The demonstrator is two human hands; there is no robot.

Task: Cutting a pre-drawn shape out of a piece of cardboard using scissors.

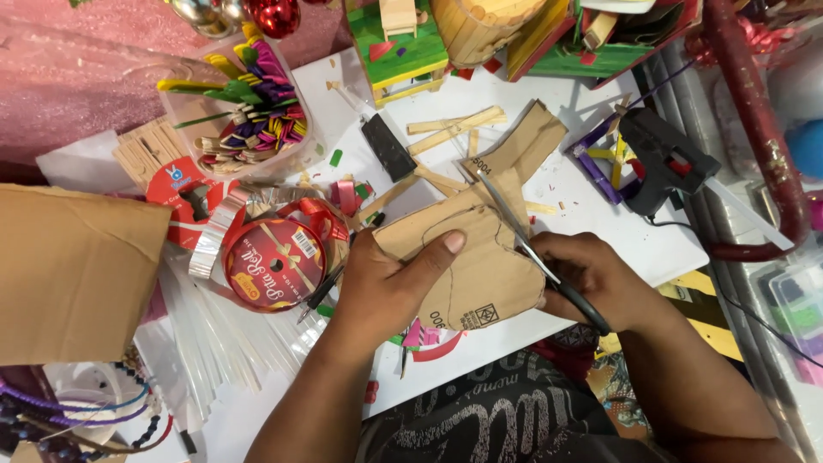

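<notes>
1. Counter (600, 231): white top, crowded with craft bits, wood scraps and paper snippets all over it.
2. Big brown cardboard sheet (73, 274) at far left, lying partly over clear plastic strips.
3. Cardboard piece (484, 274) at centre, above the counter, a pencil outline drawn on it. A long tab runs up and right toward the glue gun.
4. Left hand (386, 287): grip closed on the cardboard piece's left edge, thumb flat on top, fingers hidden under it.
5. Right hand (591, 279): grip closed through the black handles of the scissors (514, 227). Blades are slightly parted and point up-left, lying against the cardboard piece along its right side near the drawn line.
6. Clear plastic tub (249, 107) at upper left, full of coloured craft sticks in yellow, green, purple and pink.
7. Black glue gun (664, 159) at right, resting on the counter, well apart from the right hand, with a purple and yellow stick frame just beside it.
8. Red ribbon spool (274, 261) just left of the left hand, with loose red ribbon curling around it.
9. Plain wooden sticks (454, 129) above the cardboard piece, near a small black block.
10. Red bauble (273, 15) at the top edge.
</notes>
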